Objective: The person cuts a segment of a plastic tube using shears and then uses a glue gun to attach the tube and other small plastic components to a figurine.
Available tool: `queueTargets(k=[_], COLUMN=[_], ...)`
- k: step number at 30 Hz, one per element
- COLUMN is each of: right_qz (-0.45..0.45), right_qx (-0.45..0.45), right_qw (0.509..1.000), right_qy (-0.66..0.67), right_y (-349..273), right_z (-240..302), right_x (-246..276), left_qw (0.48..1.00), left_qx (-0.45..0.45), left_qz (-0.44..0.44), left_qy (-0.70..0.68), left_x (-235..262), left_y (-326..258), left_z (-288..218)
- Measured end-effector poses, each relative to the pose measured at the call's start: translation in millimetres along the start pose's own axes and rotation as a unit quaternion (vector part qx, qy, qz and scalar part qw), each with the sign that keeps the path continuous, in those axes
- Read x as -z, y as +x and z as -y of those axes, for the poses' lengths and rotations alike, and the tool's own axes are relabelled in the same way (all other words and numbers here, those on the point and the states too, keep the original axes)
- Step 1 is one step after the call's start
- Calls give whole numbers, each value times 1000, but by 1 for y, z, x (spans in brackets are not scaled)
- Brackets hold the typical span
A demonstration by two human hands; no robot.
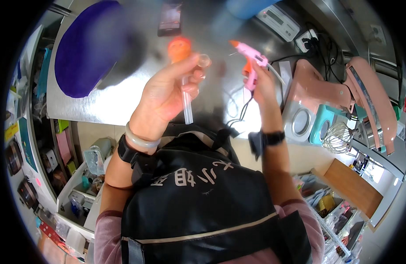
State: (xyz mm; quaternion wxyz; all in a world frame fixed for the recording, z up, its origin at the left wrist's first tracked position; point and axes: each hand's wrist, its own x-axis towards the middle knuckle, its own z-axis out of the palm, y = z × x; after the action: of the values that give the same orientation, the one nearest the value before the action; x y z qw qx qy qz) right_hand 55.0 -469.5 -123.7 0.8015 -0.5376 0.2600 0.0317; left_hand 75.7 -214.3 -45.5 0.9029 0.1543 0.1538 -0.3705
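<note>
My left hand [164, 91] is raised over the metal table [119, 103], closed around a clear plastic tube [188, 110] that slants down below the palm. A bright orange, rounded piece [180, 49] shows just beyond the thumb; whether it joins the tube is hidden. Near the thumb tip sits a small clear round piece [204, 60]. My right hand [265, 83] grips a pink hot glue gun [256, 56] by its handle. The gun's orange nozzle points up and left, apart from the left hand, and a pale glue stick [277, 75] sticks out behind.
A large purple round object [82, 57] lies at left, a phone [170, 20] at the back. At right are a scale [278, 23], black cables [330, 59] and a pink stand mixer [319, 90] with a whisk [339, 137]. The gun's cord [245, 110] hangs near the table's front edge.
</note>
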Motion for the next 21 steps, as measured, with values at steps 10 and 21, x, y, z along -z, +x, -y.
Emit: queueTargets(k=[10,21], right_qz=[-70,218], right_qx=[181,377], right_qw=[845,874], right_qy=[-499,-215], right_y=[-1,-76], right_z=[23,80], right_x=[-18,-101], left_qw=[997,998], left_qx=[48,60], left_qz=[20,7], left_qy=[-62,-5], left_x=[1,-4], left_y=[-9,-23], left_z=[-10,-8])
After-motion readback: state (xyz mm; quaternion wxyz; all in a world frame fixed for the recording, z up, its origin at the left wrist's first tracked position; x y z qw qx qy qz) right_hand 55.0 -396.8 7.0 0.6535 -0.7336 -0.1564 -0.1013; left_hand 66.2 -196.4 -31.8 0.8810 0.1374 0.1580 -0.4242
